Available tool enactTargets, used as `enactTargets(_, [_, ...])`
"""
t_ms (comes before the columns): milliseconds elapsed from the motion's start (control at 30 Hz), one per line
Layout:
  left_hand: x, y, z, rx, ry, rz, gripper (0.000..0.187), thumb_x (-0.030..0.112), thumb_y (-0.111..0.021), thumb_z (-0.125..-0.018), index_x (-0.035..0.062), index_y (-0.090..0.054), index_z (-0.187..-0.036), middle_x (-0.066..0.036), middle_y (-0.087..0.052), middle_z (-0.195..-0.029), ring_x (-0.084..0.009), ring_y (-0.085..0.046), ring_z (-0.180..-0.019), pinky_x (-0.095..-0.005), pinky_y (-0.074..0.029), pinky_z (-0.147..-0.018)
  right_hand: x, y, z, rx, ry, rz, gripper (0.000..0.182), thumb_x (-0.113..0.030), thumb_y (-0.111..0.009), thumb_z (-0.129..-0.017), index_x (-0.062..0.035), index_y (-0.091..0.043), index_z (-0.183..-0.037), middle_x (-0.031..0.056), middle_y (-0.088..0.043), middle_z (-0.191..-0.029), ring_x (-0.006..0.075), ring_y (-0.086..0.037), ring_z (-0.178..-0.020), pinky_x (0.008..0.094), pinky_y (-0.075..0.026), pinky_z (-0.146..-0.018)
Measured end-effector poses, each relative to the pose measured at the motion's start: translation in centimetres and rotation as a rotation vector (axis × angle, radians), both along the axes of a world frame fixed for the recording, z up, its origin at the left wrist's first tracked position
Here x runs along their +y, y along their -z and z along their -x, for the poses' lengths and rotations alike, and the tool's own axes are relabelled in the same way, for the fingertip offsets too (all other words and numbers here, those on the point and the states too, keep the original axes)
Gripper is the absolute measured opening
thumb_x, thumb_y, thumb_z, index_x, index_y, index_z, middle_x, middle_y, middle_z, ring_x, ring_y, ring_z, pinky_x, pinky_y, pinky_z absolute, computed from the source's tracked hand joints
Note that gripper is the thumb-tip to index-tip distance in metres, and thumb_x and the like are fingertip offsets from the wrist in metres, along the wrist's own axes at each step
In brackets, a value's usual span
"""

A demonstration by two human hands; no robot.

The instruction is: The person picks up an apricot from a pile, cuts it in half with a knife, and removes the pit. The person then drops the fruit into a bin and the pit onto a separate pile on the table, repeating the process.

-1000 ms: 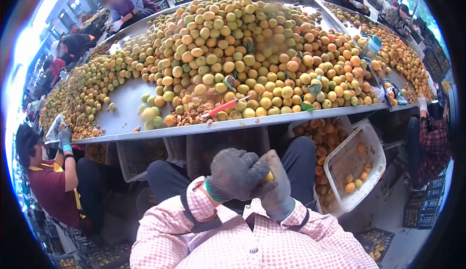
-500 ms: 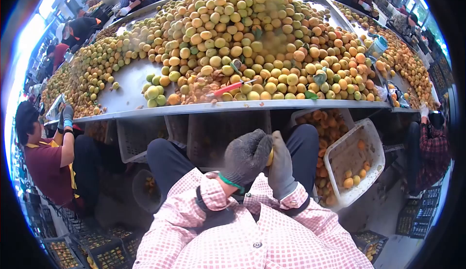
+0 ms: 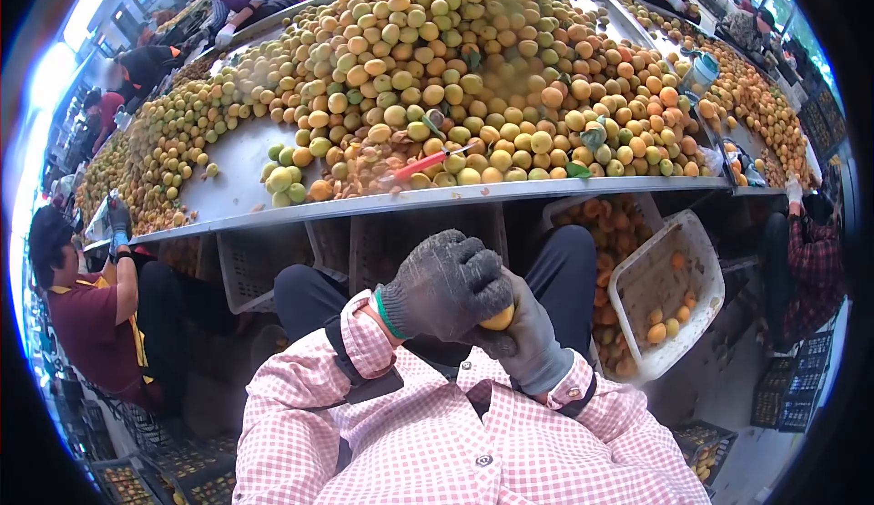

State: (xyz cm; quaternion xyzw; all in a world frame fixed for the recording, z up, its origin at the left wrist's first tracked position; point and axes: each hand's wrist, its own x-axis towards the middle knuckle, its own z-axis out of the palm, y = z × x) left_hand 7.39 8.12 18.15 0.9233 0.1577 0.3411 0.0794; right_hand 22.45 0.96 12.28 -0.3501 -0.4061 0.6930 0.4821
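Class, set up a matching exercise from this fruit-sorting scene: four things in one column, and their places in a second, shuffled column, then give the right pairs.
Things
1. yellow fruit
2. red-handled knife
3. white crate
4. blue-lidded bottle

Places
A. tilted below the table edge, a few fruits inside
B. standing among the heaped fruit at the far right of the table
C. between the gloved left hand and right hand
D. lying on the fruit near the table's front edge

Pairs: 1-C, 2-D, 3-A, 4-B
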Motion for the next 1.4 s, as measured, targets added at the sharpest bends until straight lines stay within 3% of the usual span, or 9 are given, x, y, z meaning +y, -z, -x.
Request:
enactTargets(133, [0.1, -0.1, 0.1, 0.189, 0.003, -0.154, 0.045, 0.052, -0.067, -0.057, 0.0104, -0.061, -0.075, -0.008, -0.057, -0.078, -0.0257, -0.058, -0.071, -0.0379, -0.045, -0.062, 0.5, -4.1, -1.1, -0.598, -0.023, -0.5, 0.056, -0.009, -0.065, -0.084, -0.0015, -0.039, -0.133, 0.0131, -0.053, -0.124, 0.0248, -0.057, -0.109, 0.0313, -0.043, -0.097])
enactTargets(233, [0.1, -0.2, -0.3, 0.198, -0.017, -0.168, 0.043, 0.051, -0.066, -0.06, 0.0107, -0.061, -0.073, -0.007, -0.056, -0.074, -0.0251, -0.058, -0.067, -0.0376, -0.044, -0.061, 0.9, -4.8, -0.5, 0.367, 0.108, 0.633, 0.065, -0.01, -0.078, -0.073, -0.002, -0.043, -0.127, 0.0137, -0.056, -0.116, 0.0263, -0.058, -0.106, 0.0325, -0.045, -0.094])
enactTargets(300, [0.1, -0.4, -0.6, 0.187, -0.035, -0.152, 0.042, 0.051, -0.066, -0.061, 0.0108, -0.061, -0.073, -0.006, -0.055, -0.072, -0.0248, -0.057, -0.065, -0.0375, -0.044, -0.059, 0.4, -0.7, -0.9, -0.665, 0.247, -0.71, 0.056, -0.018, -0.072, -0.08, 0.0, -0.045, -0.125, 0.0149, -0.056, -0.113, 0.0282, -0.059, -0.101, 0.0334, -0.046, -0.09])
enactTargets(400, [-0.5, -0.5, -1.5, 0.109, -0.077, -0.082, 0.037, 0.047, -0.069, -0.063, 0.0113, -0.061, -0.072, -0.006, -0.053, -0.066, -0.0243, -0.056, -0.058, -0.0374, -0.042, -0.053, 0.3, -2.3, 0.2, -0.636, 0.333, -0.423, 0.041, -0.037, -0.035, -0.097, 0.0005, -0.05, -0.103, 0.0135, -0.057, -0.092, 0.0284, -0.059, -0.085, 0.0358, -0.047, -0.074])
enactTargets(733, [-3.1, 0.4, -4.8, -0.238, -0.349, 0.248, 0.018, 0.025, -0.063, -0.074, 0.0084, -0.059, -0.079, -0.013, -0.056, -0.071, -0.033, -0.056, -0.057, -0.0429, -0.043, -0.051, 0.9, -3.6, 0.6, -0.597, 0.742, -0.456, 0.034, -0.029, -0.038, -0.098, -0.0027, -0.046, -0.078, 0.0052, -0.048, -0.069, 0.0111, -0.044, -0.061, 0.0252, -0.038, -0.057])
enactTargets(867, [-3.6, 3.0, -4.9, -0.361, -0.429, 0.522, 0.017, 0.017, -0.058, -0.081, 0.0047, -0.061, -0.091, -0.017, -0.061, -0.083, -0.0346, -0.06, -0.069, -0.0441, -0.047, -0.058, 1.5, -1.2, 0.9, 0.049, 0.669, -0.208, 0.033, -0.025, -0.038, -0.099, -0.0046, -0.047, -0.074, -0.0016, -0.043, -0.064, 0.0035, -0.04, -0.06, 0.0216, -0.034, -0.053])
enactTargets(933, [-3.9, 6.6, -5.1, -0.208, -0.55, 0.193, 0.029, 0.015, -0.058, -0.083, -0.0011, -0.057, -0.107, -0.021, -0.061, -0.095, -0.0368, -0.061, -0.082, -0.0439, -0.049, -0.067, 2.3, 0.0, 0.7, -0.205, 0.719, -0.451, 0.032, -0.023, -0.045, -0.096, -0.0055, -0.048, -0.07, 0.0015, -0.043, -0.06, 0.0077, -0.043, -0.054, 0.024, -0.034, -0.05])
enactTargets(1067, [-4.9, 10.0, -5.6, -0.237, -0.571, 0.751, 0.044, 0.017, -0.063, -0.08, -0.0047, -0.052, -0.117, -0.025, -0.06, -0.108, -0.0401, -0.058, -0.101, -0.0426, -0.046, -0.088, 4.3, 0.9, -1.4, -0.838, 0.549, -0.97, 0.029, -0.019, -0.046, -0.093, -0.0031, -0.05, -0.069, 0.0072, -0.048, -0.063, 0.0176, -0.049, -0.055, 0.0298, -0.036, -0.052])
enactTargets(1400, [-0.5, 9.6, -2.3, -0.058, -0.696, 0.045, 0.037, 0.007, -0.06, -0.077, -0.0043, -0.056, -0.111, -0.022, -0.063, -0.099, -0.0366, -0.063, -0.085, -0.0426, -0.052, -0.074, 4.7, -0.4, -0.9, 0.258, 0.221, 0.156, 0.038, -0.034, -0.033, -0.102, -0.0047, -0.055, -0.109, 0.0042, -0.058, -0.09, 0.0111, -0.057, -0.081, 0.0227, -0.046, -0.071])
